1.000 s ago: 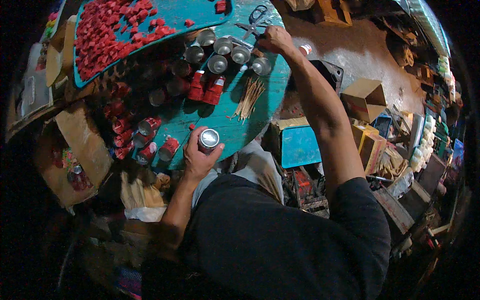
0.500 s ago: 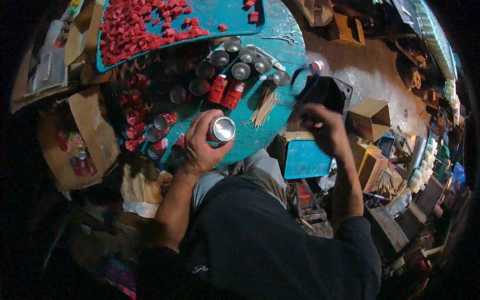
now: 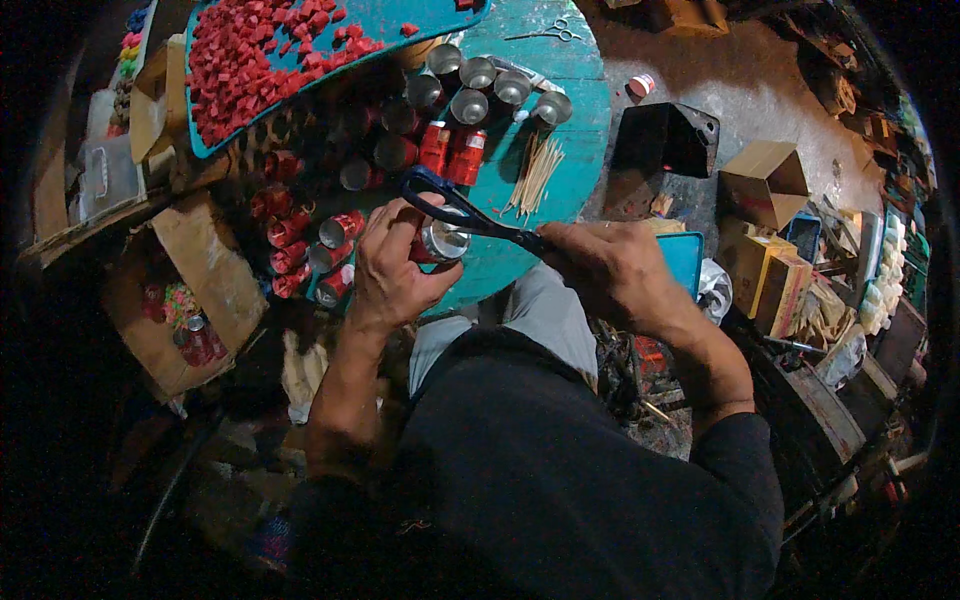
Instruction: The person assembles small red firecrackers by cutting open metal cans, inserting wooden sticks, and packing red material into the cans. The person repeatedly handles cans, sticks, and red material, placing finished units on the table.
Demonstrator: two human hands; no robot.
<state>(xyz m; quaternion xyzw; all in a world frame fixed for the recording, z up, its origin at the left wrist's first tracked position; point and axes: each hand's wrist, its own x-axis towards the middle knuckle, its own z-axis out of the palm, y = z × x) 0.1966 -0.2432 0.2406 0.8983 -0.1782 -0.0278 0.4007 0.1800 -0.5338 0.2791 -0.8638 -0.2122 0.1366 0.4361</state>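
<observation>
Steadying a drinks can (image 3: 444, 243), we have its round metal end facing up, bright and shiny, with a strip of dark red side showing below the rim. Across it reach the scissors (image 3: 482, 221), smooth and dark, with looped handles and a slim shank; whether they touch the metal we cannot tell. The can sits between the thumb and fingers of our left hand (image 3: 390, 265), over the near part of the worn teal wooden table (image 3: 590, 75). Our left fingers curl around its side, spread only as wide as its body. Our right hand (image 3: 615, 265) is clenched round the end of the scissors away from the loops, which point toward our left hand. Beyond the can lie a loose bundle of thin wooden sticks (image 3: 538, 178), glossy upright red cans (image 3: 434, 150) and smooth, silvery topless metal cans (image 3: 469, 106). Farther off, a teal tray (image 3: 440, 15) bears rough, blocky red chunks (image 3: 250, 60), heaped mostly toward its left.
</observation>
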